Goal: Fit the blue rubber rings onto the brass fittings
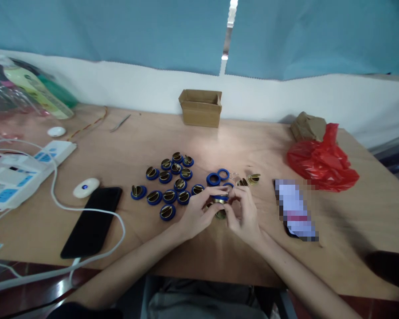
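Between my two hands is a small round piece point(221, 199) with a blue ring and a brass-coloured part. My left hand point(200, 211) pinches it from the left, and my right hand point(245, 215) grips its right side. To the left on the table lie several blue rings with brass discs in them, such as the assembled piece point(167, 212). Just beyond my fingers are an empty blue ring point(213, 179) and another blue ring point(223, 174). A brass disc point(253, 178) rests to their right, and one more point(221, 214) lies under my hands.
A cardboard box point(201, 108) stands at the back. On the right are a red plastic bag point(324, 161) and a lit phone point(295, 210). A black phone point(92, 221), white cables and a power strip point(26, 175) occupy the left.
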Motion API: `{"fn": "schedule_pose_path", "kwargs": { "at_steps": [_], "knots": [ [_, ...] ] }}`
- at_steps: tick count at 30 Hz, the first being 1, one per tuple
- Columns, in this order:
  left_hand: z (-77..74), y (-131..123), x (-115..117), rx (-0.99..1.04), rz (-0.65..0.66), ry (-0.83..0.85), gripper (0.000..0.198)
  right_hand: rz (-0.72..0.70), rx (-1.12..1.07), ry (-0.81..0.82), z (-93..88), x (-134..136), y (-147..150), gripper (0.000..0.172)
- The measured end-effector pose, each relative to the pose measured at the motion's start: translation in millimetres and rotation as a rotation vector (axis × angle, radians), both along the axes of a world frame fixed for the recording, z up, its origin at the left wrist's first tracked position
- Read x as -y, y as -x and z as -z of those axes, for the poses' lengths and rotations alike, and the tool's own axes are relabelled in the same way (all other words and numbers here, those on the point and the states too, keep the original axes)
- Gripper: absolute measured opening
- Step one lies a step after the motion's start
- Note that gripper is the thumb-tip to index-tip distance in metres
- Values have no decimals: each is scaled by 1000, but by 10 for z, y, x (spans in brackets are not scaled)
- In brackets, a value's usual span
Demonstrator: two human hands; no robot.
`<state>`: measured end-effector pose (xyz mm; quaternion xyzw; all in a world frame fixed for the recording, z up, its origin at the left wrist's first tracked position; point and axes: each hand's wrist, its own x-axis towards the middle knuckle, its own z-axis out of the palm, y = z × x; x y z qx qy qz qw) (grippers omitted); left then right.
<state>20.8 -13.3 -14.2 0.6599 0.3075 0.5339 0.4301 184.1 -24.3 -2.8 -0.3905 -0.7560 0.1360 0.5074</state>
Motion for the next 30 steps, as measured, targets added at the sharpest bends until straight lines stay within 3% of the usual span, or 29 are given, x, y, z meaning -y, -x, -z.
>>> {"fn": "schedule_pose_path", "kwargs": {
  "at_steps": [7, 13, 17, 21, 26, 30],
  "knots": [
    [-6, 34, -7, -102, -19, -103, 26, -19, 37, -13, -15, -40, -14, 26],
    [-20, 64, -60, -273, -148, -502, 43, -37, 32, -22, 50, -73, -45, 31],
    [-2, 103, -78, -349, -265, -594, 38, 2, 22, -57, 63, -60, -47, 32],
    [52, 114, -63, -361, -312, -557, 31, 12, 54, -98, 35, -25, -39, 37],
    [142, 91, -40, -334, -357, -292, 24, 51, 69, -135, 0, -17, -25, 40],
    [128, 84, -26, -319, -374, -209, 23, 31, 38, -73, -3, -38, -6, 38]
  ]
}}
